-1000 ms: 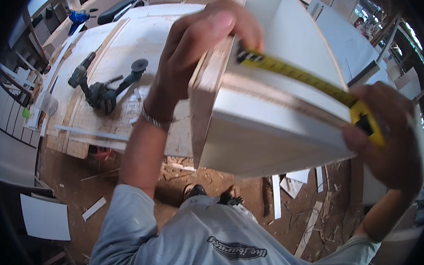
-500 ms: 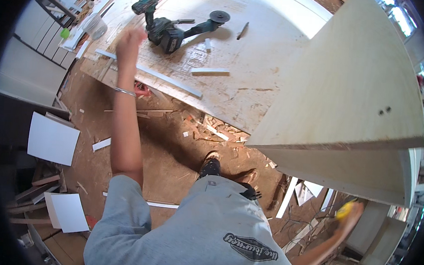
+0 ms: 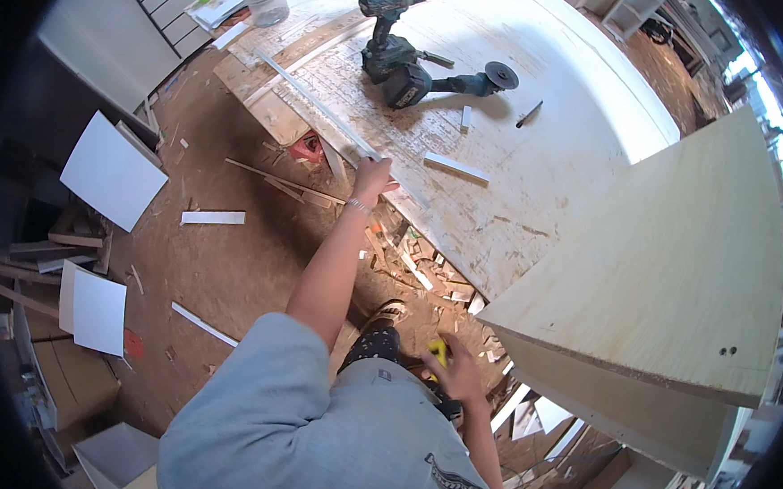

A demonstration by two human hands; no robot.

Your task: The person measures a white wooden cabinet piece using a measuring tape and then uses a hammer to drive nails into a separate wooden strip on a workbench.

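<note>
At the near edge of the workbench (image 3: 545,227), my left hand (image 3: 374,182) is closed round the near end of a long thin white strip (image 3: 315,105). The strip lies along the bench edge and runs away to the far left. My right hand (image 3: 461,374) is in front of my waist, fingers curled round a small yellow tape measure (image 3: 440,351), which they partly cover. Beyond my left hand, a short white strip (image 3: 456,169) and a small white block (image 3: 466,118) rest on the bench top.
A green cordless drill (image 3: 388,29) and an angle grinder (image 3: 473,81) sit on the bench, near a dark pen (image 3: 529,114). A clear tub (image 3: 267,4) stands at the far left. A large plywood cabinet (image 3: 650,269) juts in from the right. Wood scraps (image 3: 422,264) litter the floor.
My left hand has come back from beside the drill to the strip's near end. My right hand has swung in from the far right to my waist with the tape measure. The view has turned.
</note>
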